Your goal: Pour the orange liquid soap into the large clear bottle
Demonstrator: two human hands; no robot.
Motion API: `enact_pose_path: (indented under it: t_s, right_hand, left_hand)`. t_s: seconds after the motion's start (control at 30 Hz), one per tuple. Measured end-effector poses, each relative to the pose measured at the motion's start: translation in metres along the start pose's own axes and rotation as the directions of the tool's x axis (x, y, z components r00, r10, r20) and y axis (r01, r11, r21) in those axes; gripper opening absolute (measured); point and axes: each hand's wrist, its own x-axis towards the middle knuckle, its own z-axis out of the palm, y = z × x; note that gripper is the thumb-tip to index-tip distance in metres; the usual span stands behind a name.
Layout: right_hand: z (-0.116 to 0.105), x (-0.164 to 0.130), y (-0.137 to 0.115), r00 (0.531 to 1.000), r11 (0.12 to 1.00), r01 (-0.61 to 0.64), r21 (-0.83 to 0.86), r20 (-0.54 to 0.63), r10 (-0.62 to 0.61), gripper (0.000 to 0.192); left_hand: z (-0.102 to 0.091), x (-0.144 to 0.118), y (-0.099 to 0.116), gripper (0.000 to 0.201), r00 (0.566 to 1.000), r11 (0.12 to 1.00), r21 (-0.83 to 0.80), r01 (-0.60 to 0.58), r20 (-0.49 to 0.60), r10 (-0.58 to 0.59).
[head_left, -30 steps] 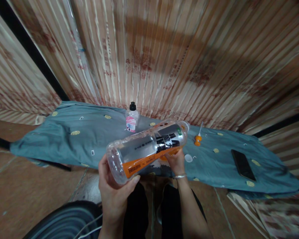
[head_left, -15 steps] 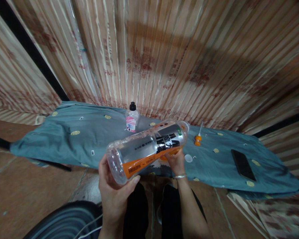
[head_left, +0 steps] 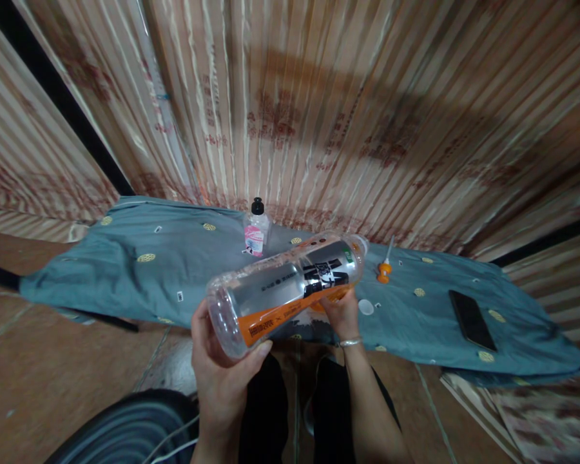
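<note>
A large clear plastic bottle (head_left: 280, 293) with a silver, orange and black label is held tilted on its side above the cloth. Its base points to the lower left and its neck to the upper right. My left hand (head_left: 225, 367) is wrapped round the base end, thumb along the lower edge. Under the neck end, my right hand (head_left: 342, 314) grips the bottle; its fingers are partly hidden behind it. A small clear bottle (head_left: 256, 232) with a black cap and pink label stands behind. Right of the neck lies an orange-handled screwdriver (head_left: 385, 267).
Blue-green patterned cloth (head_left: 111, 264) covers the narrow surface. On it are a white disc (head_left: 366, 307) and a black phone (head_left: 472, 320) at the right. A striped curtain (head_left: 290, 116) hangs behind. A dark ribbed round object (head_left: 130, 428) sits at the lower left with white cables.
</note>
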Motion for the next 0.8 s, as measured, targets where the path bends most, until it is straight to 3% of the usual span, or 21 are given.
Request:
enact_pose_path:
  t_s: [0.8]
  right_hand:
    - [-0.0012,0.0000,0.0015,0.999,0.999,0.026,-0.040,-0.028,-0.027,0.064]
  left_hand:
    - [-0.0016,0.0001,-0.0026,0.087,1.000,1.000,0.012,0.012,-0.002,-0.011]
